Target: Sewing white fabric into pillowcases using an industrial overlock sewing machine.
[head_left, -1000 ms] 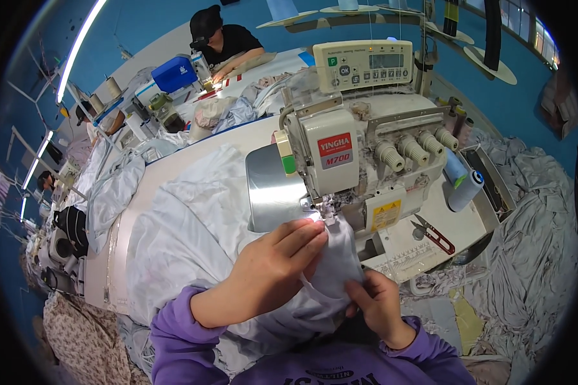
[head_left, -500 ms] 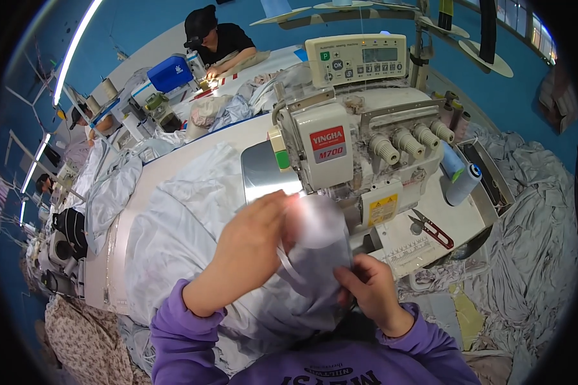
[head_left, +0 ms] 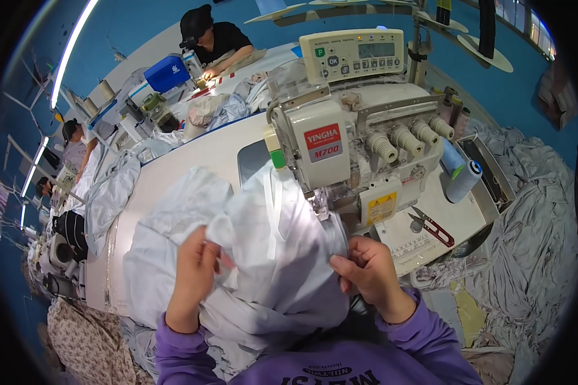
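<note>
White cloth (head_left: 292, 269) at near edge of surface (head_left: 164, 176): my right grip (head_left: 372, 271) pinches it; left grip (head_left: 196, 269), can't tell. Likely aligning; next calls for smoothing.

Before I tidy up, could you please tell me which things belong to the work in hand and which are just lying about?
In use:
white cloth, held by the right hand, left hand at it
sewing machine

Apparently lying about:
red-handled snips
floral cloth
grey fabric heap
</note>
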A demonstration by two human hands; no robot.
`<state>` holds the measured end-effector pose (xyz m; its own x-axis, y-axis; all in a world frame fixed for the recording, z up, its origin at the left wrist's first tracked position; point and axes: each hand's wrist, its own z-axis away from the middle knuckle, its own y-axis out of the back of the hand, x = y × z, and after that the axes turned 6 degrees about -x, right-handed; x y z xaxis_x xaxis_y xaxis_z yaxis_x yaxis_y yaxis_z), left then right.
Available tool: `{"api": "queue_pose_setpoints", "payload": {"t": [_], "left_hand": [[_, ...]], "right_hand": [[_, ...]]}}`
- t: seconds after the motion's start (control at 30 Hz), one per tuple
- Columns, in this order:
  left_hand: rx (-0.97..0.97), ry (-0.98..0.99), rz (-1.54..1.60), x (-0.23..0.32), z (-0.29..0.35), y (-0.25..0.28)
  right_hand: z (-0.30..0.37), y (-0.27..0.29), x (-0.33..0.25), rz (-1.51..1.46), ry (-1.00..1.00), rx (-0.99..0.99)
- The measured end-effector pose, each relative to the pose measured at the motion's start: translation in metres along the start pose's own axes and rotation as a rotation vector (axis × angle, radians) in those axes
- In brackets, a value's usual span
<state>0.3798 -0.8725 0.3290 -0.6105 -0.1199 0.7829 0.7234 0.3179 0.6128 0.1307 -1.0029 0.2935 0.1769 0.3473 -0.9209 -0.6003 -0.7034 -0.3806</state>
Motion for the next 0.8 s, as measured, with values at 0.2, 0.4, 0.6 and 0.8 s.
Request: {"api": "queue_pose_setpoints", "payload": {"t": [0.2,0.4,0.6,0.8], "left_hand": [[0.208,-0.136,0.627,0.011,-0.021,-0.002],[0.448,-0.377,0.704,0.034,-0.068,0.005],[0.385,-0.323,0.329,0.018,-0.073,0.025],[0.376,-1.028,-0.510,0.028,-0.037,0.007]], "right_hand": [[-0.002,0.000,0.001,0.014,-0.004,0.012],[-0.004,0.000,0.002,-0.027,0.046,0.013],[-0.004,0.001,0.005,-0.008,0.036,0.015],[-0.002,-0.001,0.005,-0.028,0.080,0.039]]}}
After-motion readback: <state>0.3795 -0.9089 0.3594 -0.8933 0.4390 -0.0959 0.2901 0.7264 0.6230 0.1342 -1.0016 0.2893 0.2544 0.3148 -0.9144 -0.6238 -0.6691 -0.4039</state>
